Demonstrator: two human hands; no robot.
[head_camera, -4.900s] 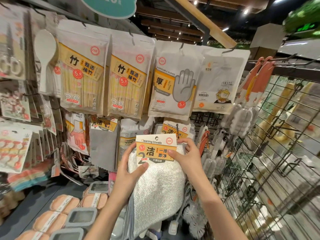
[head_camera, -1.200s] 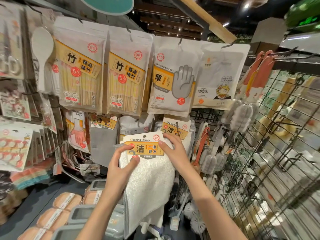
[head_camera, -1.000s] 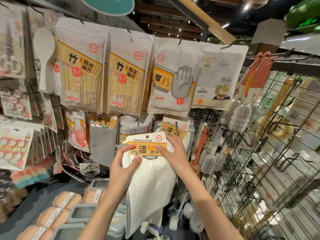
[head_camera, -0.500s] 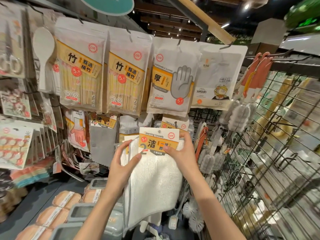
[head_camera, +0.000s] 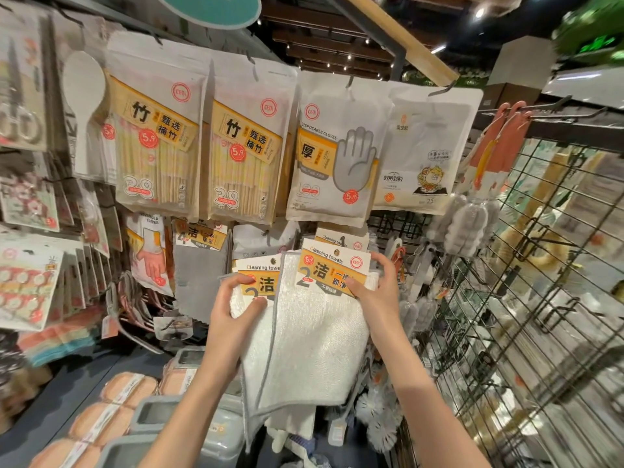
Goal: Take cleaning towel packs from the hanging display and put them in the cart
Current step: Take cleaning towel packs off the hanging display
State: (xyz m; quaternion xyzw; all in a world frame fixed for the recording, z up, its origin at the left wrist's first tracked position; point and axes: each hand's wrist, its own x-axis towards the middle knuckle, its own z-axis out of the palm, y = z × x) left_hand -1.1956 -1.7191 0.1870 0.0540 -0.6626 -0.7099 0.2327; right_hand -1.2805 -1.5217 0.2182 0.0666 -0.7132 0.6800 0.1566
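Now two cleaning towel packs visible where earlier one showed in front: right hand (head_camera: pixel 378 295) has drawn front pack (head_camera: pixel 314 325) rightward and up, uncovering second pack (head_camera: pixel 251 285) behind, at left. Right thumb and fingers pinch front pack's header card. Left hand (head_camera: pixel 233 312) grips second pack, thumb across its card, fingers curled on towel. Both packs held just in front of hanging display (head_camera: pixel 250 157), below disposable gloves bag (head_camera: pixel 337 157). Grey lidded boxes (head_camera: pixel 175 420) near left, on shelf; contents cannot tell. Wire grid rack (head_camera: pixel 526 298) right.
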